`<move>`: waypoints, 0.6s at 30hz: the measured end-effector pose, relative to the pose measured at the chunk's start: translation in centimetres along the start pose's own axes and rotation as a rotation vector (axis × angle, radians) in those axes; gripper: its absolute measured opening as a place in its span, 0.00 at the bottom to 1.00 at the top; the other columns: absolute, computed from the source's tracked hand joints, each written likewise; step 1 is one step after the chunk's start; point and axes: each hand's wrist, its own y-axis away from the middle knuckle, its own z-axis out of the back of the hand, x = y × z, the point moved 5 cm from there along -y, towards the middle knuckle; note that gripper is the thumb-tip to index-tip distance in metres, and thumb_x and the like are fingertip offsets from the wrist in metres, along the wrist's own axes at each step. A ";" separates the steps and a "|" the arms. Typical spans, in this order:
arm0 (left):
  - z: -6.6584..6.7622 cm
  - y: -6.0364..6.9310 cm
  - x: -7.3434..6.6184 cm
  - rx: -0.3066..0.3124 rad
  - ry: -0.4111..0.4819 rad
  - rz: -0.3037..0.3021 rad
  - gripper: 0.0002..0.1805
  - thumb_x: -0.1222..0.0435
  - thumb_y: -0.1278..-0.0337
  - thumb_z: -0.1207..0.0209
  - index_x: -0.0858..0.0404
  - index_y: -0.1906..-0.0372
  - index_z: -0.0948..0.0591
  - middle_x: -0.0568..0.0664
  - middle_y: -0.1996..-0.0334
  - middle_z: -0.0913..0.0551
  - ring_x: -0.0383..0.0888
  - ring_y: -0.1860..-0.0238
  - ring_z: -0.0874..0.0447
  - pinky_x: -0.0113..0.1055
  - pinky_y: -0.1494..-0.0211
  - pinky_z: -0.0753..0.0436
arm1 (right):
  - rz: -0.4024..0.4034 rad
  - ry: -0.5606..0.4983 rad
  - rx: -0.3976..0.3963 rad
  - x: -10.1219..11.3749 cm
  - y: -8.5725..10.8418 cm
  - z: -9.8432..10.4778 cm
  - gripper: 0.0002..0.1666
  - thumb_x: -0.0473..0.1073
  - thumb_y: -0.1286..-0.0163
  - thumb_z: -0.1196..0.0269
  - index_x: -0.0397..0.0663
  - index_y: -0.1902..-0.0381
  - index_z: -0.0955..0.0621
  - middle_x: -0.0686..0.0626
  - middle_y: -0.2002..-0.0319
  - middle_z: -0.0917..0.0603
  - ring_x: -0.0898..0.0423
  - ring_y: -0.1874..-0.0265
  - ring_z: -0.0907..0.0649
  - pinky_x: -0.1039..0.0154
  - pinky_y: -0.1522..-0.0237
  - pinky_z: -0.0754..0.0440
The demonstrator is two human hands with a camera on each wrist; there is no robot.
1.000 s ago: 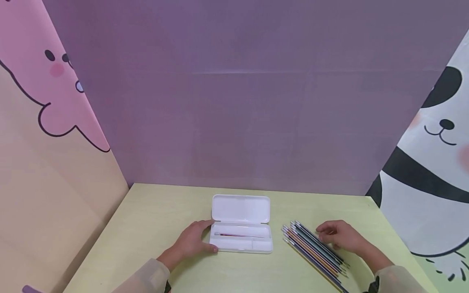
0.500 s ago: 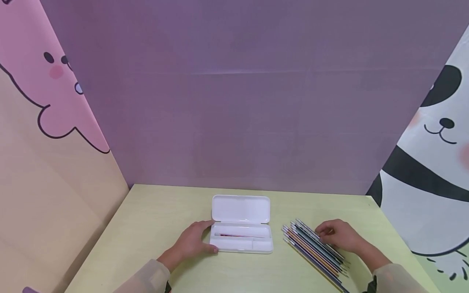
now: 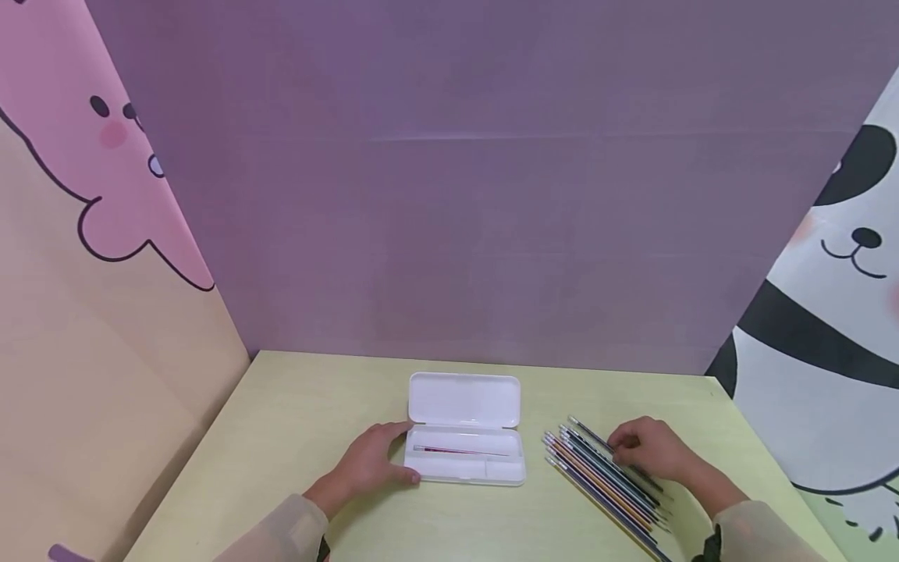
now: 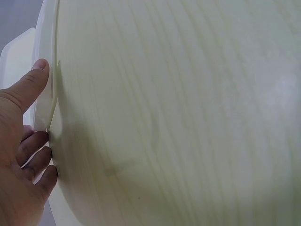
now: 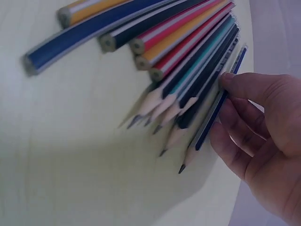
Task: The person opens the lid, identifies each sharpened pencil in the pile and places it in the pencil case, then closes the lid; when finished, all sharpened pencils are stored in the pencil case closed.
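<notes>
A white pencil case (image 3: 449, 470) lies with its lid raised on the table, a thin reddish pencil (image 3: 456, 451) in its rear compartment. My left hand (image 3: 374, 459) holds the case by its left end, the thumb at the front corner and a finger near the hinge. In the left wrist view, that thumb (image 4: 30, 87) rests on the case's side. To the right, a row of pencils (image 3: 600, 476) lies slanted. My right hand (image 3: 653, 448) pinches a dark blue pencil (image 5: 209, 120) between thumb and fingers at the row's right side; its sharpened tip points toward the person.
The pale wooden table (image 3: 309, 390) meets a purple backdrop (image 3: 456, 234) at its rear edge. Panels with cartoon figures stand at the left and right. Several unsharpened pencils (image 5: 94, 33) show flat ends in the right wrist view.
My right hand has taken hold of the outermost pencil and drawn it slightly right, opening a gap from the row. The left hand and the case stay in place.
</notes>
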 end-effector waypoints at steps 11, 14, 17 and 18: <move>-0.1 0.0 0.1 0.009 -0.025 0.006 0.54 0.44 0.62 0.21 0.61 0.27 0.27 0.57 0.32 0.22 0.60 0.30 0.27 0.58 0.27 0.27 | 0.088 -0.065 -0.001 5.5 -1.5 1.6 0.10 0.37 0.33 0.31 0.42 0.54 0.13 0.52 0.63 0.12 0.62 0.68 0.18 0.67 0.68 0.17; 0.0 0.0 -0.1 0.006 -0.038 0.001 0.54 0.44 0.62 0.21 0.61 0.27 0.27 0.57 0.32 0.22 0.60 0.30 0.26 0.58 0.27 0.27 | 0.134 -0.075 0.007 7.5 -2.4 1.6 0.10 0.37 0.32 0.31 0.41 0.54 0.13 0.51 0.62 0.12 0.62 0.67 0.18 0.67 0.66 0.16; 0.2 0.0 -0.2 0.006 -0.045 -0.002 0.54 0.44 0.62 0.20 0.61 0.27 0.27 0.57 0.32 0.22 0.60 0.30 0.26 0.58 0.27 0.27 | 0.174 -0.079 0.011 9.6 -3.4 1.3 0.09 0.36 0.33 0.31 0.41 0.55 0.12 0.51 0.62 0.11 0.62 0.66 0.16 0.67 0.65 0.15; 0.2 0.1 -0.3 0.007 -0.047 -0.002 0.53 0.44 0.62 0.20 0.61 0.27 0.27 0.57 0.32 0.22 0.59 0.30 0.26 0.58 0.27 0.27 | 0.186 -0.078 0.014 10.2 -3.8 1.1 0.09 0.36 0.33 0.31 0.42 0.55 0.12 0.51 0.62 0.11 0.62 0.66 0.16 0.68 0.65 0.15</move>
